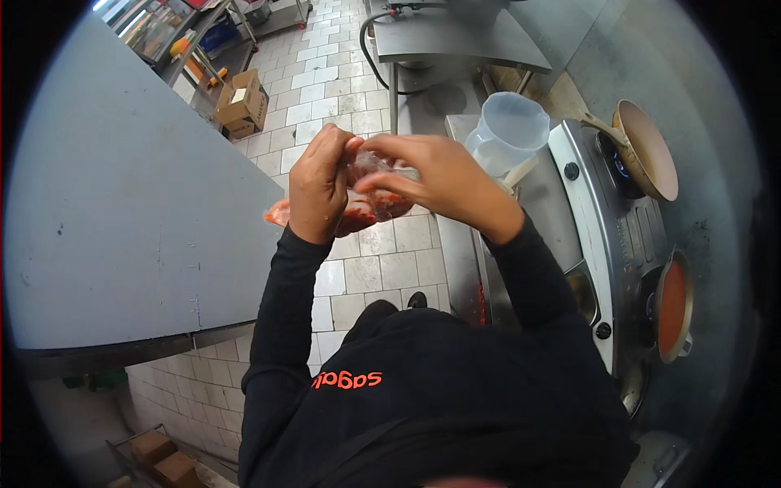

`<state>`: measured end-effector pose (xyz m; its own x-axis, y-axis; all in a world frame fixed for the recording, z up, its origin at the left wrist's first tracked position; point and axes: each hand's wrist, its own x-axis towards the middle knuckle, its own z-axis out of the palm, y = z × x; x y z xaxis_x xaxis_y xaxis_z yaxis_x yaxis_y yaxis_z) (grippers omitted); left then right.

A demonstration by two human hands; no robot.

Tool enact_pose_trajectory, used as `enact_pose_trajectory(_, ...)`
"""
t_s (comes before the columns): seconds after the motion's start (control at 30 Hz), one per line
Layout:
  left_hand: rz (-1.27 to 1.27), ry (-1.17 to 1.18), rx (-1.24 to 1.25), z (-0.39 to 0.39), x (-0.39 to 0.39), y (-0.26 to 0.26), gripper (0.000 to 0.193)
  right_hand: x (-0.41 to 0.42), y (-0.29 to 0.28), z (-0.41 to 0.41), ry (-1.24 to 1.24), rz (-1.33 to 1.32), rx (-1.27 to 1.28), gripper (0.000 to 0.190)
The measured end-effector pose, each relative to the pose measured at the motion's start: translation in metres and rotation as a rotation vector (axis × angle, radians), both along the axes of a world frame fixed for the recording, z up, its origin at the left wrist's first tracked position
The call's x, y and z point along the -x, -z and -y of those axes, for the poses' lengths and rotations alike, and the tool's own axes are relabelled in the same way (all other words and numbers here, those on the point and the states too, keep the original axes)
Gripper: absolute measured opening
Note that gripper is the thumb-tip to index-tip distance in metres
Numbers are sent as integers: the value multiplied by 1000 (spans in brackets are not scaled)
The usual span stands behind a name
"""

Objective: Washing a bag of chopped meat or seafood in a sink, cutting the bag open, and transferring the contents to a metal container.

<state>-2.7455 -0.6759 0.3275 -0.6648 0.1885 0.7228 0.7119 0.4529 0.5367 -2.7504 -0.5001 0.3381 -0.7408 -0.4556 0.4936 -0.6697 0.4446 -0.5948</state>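
A clear plastic bag (390, 210) with red and pale contents hangs in front of my body, above the tiled floor. What the contents are I cannot make out through the film. My left hand (318, 183) is closed around the bag's upper left part, and one end of it sticks out past the wrist. At the bag's top is my right hand (436, 168), slightly blurred, its thumb and fingers spread about the gathered plastic. Its fingertips come close to my left thumb; whether they pinch the film is unclear.
To the right, a gas stove (637, 226) carries a tilted frying pan (656, 149) over a lit burner and a pan of orange-red sauce (673, 308). A translucent plastic jug (512, 131) stands on the steel counter (546, 210). A large grey surface (140, 213) lies left; beyond it is a cardboard box (243, 107).
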Motion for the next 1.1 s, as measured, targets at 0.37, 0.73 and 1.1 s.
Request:
enact_pose_trajectory(0.37,-147,-200,-20,54,28,-5,16,2,2,29,-78,308,144,16)
enact_pose_trajectory(0.73,-81,205,379,120,61,2,14,-2,28,69,205,-190,-68,9)
enact_pose_trajectory(1.1,553,751,387,64,72,142,11,-25,86,24,239,348,-113,21)
